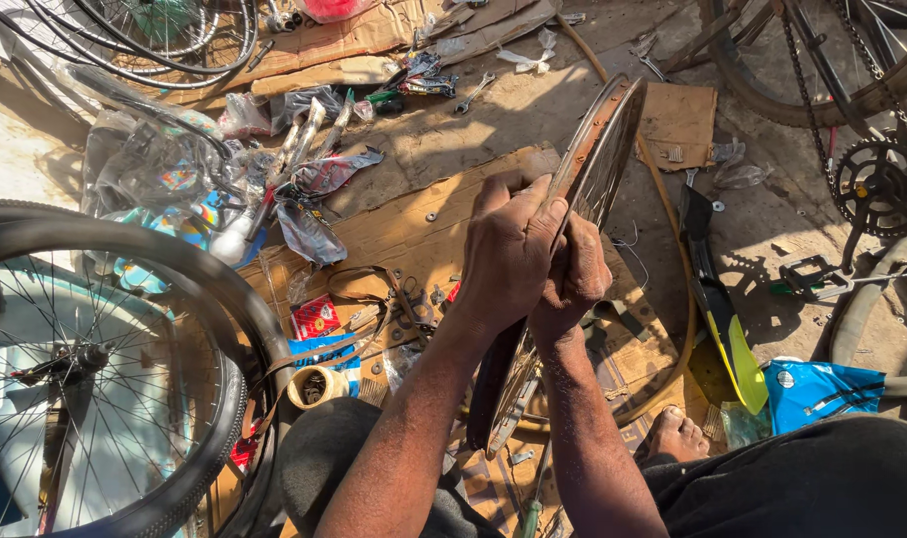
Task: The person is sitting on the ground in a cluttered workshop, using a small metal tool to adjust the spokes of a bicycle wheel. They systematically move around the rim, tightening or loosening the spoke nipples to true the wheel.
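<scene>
A bare metal bicycle rim (605, 149) with spokes stands on edge between my knees, seen nearly edge-on. My left hand (508, 249) is closed over the near side of the rim, fingers curled on its edge. My right hand (576, 284) grips the rim just behind and below the left, partly hidden by it. Whether either hand also holds a small tool or strip is hidden. The rim's lower part runs down past my forearms toward my lap.
A tyred bicycle wheel (105, 389) lies at the left. Cardboard (413, 224) on the dirt ground carries small parts, a tape roll (317, 386) and packets. A spanner (473, 93) lies farther off. A bicycle's chainring (880, 187) and pedal stand at the right, beside a yellow-black tool (717, 299).
</scene>
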